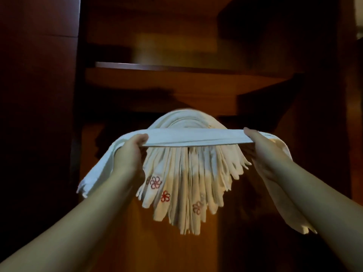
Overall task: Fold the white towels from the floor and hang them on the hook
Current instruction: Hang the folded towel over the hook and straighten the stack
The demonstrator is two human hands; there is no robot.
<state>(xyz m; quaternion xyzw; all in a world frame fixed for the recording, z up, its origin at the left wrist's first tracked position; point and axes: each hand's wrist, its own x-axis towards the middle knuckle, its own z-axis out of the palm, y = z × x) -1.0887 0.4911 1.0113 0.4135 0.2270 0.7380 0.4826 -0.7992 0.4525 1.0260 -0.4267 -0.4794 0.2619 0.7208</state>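
Observation:
A folded white towel (196,136) is stretched level between my hands, its loose ends drooping down outside each wrist. My left hand (129,152) grips it at the left, and my right hand (263,148) grips it at the right. Just behind and below it hangs a thick bunch of several folded white towels (186,179), draped over a support that is hidden under them. Some of these carry small red flower embroidery near their lower ends. The held towel sits in front of the top of that bunch.
Dark wooden cabinet panels surround the scene. A wooden shelf (176,75) runs across above the hanging towels. A tall dark panel (39,114) stands at the left, and another at the right edge.

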